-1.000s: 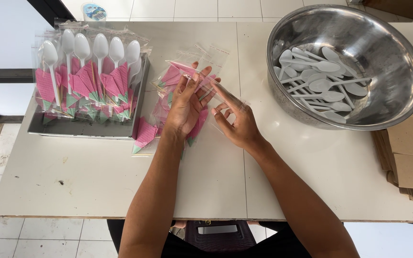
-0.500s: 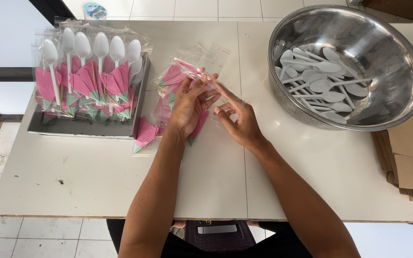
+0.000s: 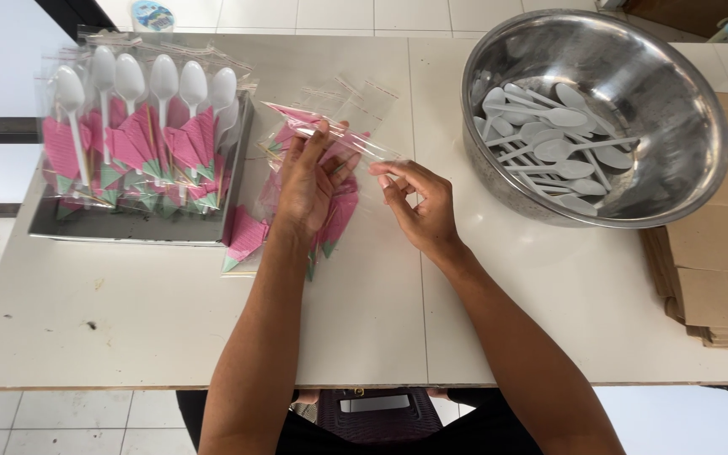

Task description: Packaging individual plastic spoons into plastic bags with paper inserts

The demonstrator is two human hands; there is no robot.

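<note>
Far left, a tray (image 3: pixel 128 229) of bagged white spoons (image 3: pixel 141 126) with pink napkins. Beside it, a loose napkin pile (image 3: pixel 250 236) – partly hidden under the left hand (image 3: pixel 309 181). That hand, fingers up, pinches one end of a clear bag (image 3: pixel 355 147) held just above the table (image 3: pixel 128 320); the right hand (image 3: pixel 423 206), palm down, pinches the other end. Right – steel bowl (image 3: pixel 676 126) of loose spoons (image 3: pixel 549 147), then stacked cardboard (image 3: pixel 718 278).
</note>
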